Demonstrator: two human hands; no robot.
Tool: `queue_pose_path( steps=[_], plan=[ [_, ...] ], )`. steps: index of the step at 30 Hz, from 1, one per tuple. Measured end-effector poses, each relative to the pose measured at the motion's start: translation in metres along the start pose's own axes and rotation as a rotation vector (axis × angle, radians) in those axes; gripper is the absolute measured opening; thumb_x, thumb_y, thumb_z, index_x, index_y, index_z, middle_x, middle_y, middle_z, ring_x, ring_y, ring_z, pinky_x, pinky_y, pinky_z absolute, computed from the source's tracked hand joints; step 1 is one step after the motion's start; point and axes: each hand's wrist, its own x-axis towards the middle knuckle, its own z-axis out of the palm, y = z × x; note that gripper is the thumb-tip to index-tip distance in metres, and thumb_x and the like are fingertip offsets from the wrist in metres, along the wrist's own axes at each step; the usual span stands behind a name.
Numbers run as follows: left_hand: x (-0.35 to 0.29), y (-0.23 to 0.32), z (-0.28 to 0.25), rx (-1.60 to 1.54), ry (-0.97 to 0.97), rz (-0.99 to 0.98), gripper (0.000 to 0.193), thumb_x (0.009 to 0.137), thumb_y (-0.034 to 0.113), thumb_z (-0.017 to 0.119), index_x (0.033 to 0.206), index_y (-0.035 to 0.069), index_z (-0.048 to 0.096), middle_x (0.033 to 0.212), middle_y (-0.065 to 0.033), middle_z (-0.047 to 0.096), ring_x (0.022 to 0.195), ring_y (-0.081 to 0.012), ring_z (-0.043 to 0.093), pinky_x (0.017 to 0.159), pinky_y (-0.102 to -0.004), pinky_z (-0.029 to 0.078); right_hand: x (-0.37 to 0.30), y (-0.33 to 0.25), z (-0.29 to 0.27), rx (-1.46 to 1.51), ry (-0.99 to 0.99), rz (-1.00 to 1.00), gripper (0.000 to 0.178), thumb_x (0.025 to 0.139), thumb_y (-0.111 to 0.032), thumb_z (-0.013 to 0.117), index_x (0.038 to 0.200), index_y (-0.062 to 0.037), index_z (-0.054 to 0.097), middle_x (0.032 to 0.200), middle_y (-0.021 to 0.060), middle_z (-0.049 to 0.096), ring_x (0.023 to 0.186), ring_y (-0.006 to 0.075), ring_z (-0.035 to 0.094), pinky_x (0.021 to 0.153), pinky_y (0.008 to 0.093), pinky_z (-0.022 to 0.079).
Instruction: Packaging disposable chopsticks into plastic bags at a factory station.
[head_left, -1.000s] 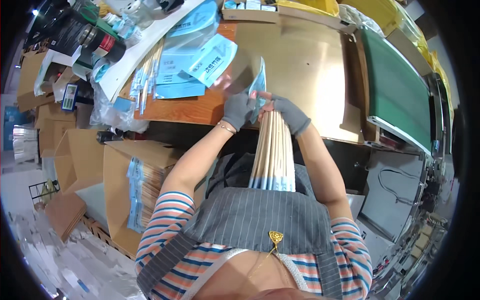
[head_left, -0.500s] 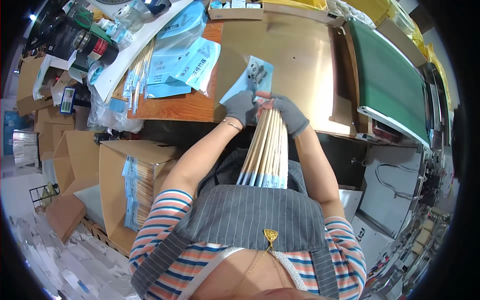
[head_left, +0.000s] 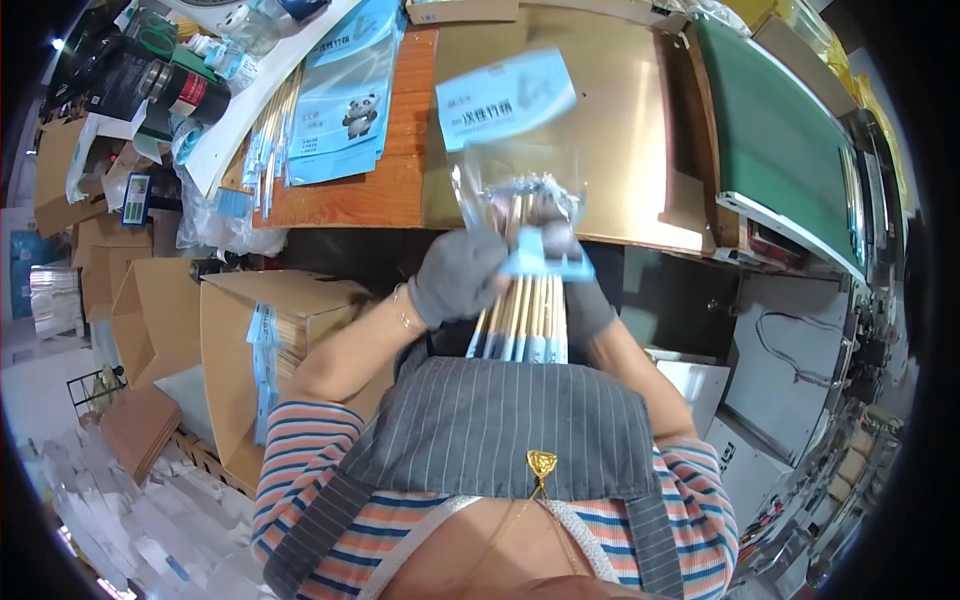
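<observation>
A clear plastic bag with blue printed ends (head_left: 508, 97) is around the upper part of a bundle of chopsticks (head_left: 522, 320), whose blue-wrapped lower ends rest by my striped apron. The bag's blue lower edge (head_left: 548, 262) crosses the bundle. My left hand (head_left: 457, 277), in a grey glove, has its fingers closed on the bag's left side near that edge. My right hand (head_left: 588, 300), also gloved, grips the bundle from the right; its fingers are partly behind and inside the bag, and blurred.
A stack of flat blue printed bags (head_left: 345, 100) lies on the wooden table (head_left: 400, 195), beside loose wrapped chopsticks (head_left: 268, 150). A cardboard box (head_left: 228, 370) of packed chopsticks stands at my left. A green board (head_left: 775, 140) lies at the right.
The bag has opened out and now surrounds the bundle's top. My hands have moved nearer to me, and the left has shifted left. The angled bag overlapping the stack is gone from there.
</observation>
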Motion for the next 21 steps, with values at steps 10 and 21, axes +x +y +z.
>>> queue_pose_path(
  steps=[10,21],
  plan=[
    [0.078,0.016,-0.049,-0.218,0.099,-0.189,0.024,0.085,0.021,0.056,0.076,-0.001,0.053,0.065,-0.0199,0.052,0.060,-0.0350,0.054,0.057,-0.0398,0.041,0.005,-0.095,0.050,-1.567,0.196,-0.707,0.021,0.078,-0.010,0.063,0.097,-0.0021,0.058,0.077,0.0056,0.061,0.069,0.0097,0.057,0.059,0.0281,0.045],
    [0.121,0.022,-0.151,0.031,-0.049,-0.186,0.018,0.073,0.016,0.062,0.068,0.003,0.049,0.059,-0.0107,0.050,0.056,-0.0225,0.050,0.054,-0.0368,0.039,-0.015,-0.180,0.161,-1.315,0.086,-0.661,0.025,0.083,-0.002,0.044,0.099,0.0013,0.063,0.081,0.0002,0.061,0.057,0.0041,0.053,0.048,0.0183,0.044]
  ],
)
